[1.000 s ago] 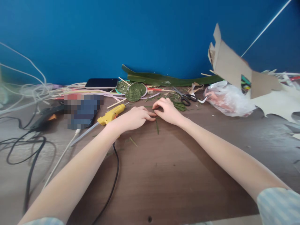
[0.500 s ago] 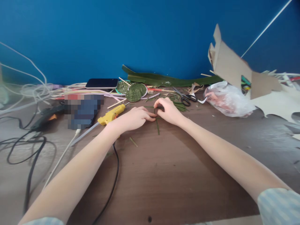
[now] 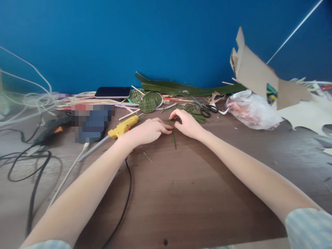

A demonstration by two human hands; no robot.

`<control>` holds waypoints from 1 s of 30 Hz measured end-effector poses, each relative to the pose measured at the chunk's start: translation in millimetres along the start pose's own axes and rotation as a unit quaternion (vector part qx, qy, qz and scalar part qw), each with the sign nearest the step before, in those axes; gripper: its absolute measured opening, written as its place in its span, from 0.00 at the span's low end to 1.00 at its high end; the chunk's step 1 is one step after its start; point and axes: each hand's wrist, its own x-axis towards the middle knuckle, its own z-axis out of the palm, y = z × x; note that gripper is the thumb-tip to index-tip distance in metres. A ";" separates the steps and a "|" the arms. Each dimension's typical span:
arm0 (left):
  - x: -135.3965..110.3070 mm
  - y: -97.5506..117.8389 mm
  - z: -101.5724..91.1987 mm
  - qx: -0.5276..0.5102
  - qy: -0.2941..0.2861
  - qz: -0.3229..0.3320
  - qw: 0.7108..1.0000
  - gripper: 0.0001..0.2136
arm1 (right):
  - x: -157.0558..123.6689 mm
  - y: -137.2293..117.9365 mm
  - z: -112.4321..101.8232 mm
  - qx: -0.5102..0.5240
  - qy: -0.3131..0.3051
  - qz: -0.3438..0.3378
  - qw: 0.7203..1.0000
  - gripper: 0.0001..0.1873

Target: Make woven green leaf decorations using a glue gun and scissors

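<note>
In the head view, thin green leaf strips (image 3: 174, 140) lie crossed on the brown table, one pointing toward me. My left hand (image 3: 151, 131) rests low over the crossing from the left, its fingertips closed on a strip. From the right, my right hand (image 3: 185, 123) meets it with thumb and index finger curled around a strip just above the left fingertips. The crossing itself is mostly covered by my fingers. Behind my right hand is a small pile of cut green strips (image 3: 198, 117).
A yellow glue gun (image 3: 123, 127) lies left of my left hand, near a phone (image 3: 94, 122). Woven green discs (image 3: 149, 102), black scissors (image 3: 205, 111) and a long leaf (image 3: 176, 88) lie behind. At right are a plastic bag (image 3: 252, 111) and cut cardboard (image 3: 256, 72).
My right hand's fingers have shifted very slightly left and down at the strips. My left hand stays practically in place.
</note>
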 end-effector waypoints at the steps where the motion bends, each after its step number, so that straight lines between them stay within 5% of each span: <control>1: 0.1 -0.2 0.2 0.001 0.000 -0.001 1.000 0.26 | 0.0 0.9 0.7 -0.007 0.002 -0.006 1.000 0.13; 9: 1.2 0.1 0.4 0.015 -0.003 -0.001 1.000 0.26 | 0.8 4.9 6.1 -0.096 0.032 -0.008 0.995 0.03; 30: 0.5 1.2 -1.3 0.003 -0.002 -0.009 1.000 0.26 | -0.4 0.7 2.3 -0.011 0.018 -0.014 1.000 0.09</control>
